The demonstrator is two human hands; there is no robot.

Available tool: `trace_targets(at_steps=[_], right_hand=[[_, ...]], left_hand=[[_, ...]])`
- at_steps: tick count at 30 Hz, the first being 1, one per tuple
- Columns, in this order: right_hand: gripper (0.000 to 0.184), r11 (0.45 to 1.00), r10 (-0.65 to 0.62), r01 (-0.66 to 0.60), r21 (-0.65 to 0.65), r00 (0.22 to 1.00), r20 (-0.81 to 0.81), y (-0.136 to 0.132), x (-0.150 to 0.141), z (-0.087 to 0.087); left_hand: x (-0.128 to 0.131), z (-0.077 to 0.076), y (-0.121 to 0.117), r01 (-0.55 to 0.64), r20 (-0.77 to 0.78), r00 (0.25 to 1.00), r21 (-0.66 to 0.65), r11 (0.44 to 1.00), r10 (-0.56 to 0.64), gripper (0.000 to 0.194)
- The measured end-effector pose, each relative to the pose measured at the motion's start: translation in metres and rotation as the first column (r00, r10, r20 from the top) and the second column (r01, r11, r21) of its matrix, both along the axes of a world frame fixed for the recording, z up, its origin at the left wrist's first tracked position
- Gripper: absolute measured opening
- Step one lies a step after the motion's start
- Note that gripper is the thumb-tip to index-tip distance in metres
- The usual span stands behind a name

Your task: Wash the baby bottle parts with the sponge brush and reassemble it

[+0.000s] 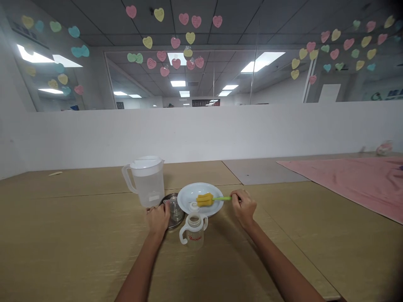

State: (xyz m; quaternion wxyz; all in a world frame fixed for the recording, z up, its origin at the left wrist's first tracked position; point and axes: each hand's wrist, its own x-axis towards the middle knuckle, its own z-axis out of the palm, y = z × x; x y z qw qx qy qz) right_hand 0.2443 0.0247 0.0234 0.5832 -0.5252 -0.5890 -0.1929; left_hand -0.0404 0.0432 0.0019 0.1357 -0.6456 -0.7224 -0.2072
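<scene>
My right hand (pixel 244 206) is closed around the green handle of a bottle brush (pixel 205 199). Its yellow sponge head is over a white bowl (pixel 217 211), beside a small white ring-shaped part (pixel 194 206). My left hand (pixel 158 219) is closed at the near left rim of a round metal dish (pixel 172 227), its thumb toward the dish; some fingers are hidden. On that dish sits a clear plastic cap (pixel 176 209). Closer to me stands an uncapped baby bottle (pixel 194 235) with white side handles and red print, touched by neither hand.
A lidded translucent pitcher (pixel 147 182) with liquid stands behind my left hand. Pink cloth (pixel 352 176) covers the table's far right. A pale flat piece (pixel 56 173) lies at the back left. Behind the table (pixel 78 235) rises a white wall (pixel 201 134) with glass above.
</scene>
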Motion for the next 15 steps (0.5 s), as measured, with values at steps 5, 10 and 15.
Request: trace_targets(at_steps=[5,10,15], right_hand=[[0.028,0.994,-0.112,0.11,0.021,0.976,0.187,-0.001,0.001,0.0],[0.025,0.997,-0.075,0.063,0.047,0.943,0.325,0.0,-0.006,-0.006],[0.025,0.981,0.128,-0.104,-0.162,0.98,0.15,0.002,-0.017,-0.015]], left_hand=[[0.0,0.002,-0.001,0.009,-0.004,1.0,0.085,0.996,-0.009,0.053],[0.003,0.001,-0.002,0.099,0.059,0.992,0.162,0.982,-0.109,0.05],[0.006,-0.002,-0.002,0.216,0.099,0.962,0.294,0.931,-0.255,0.043]])
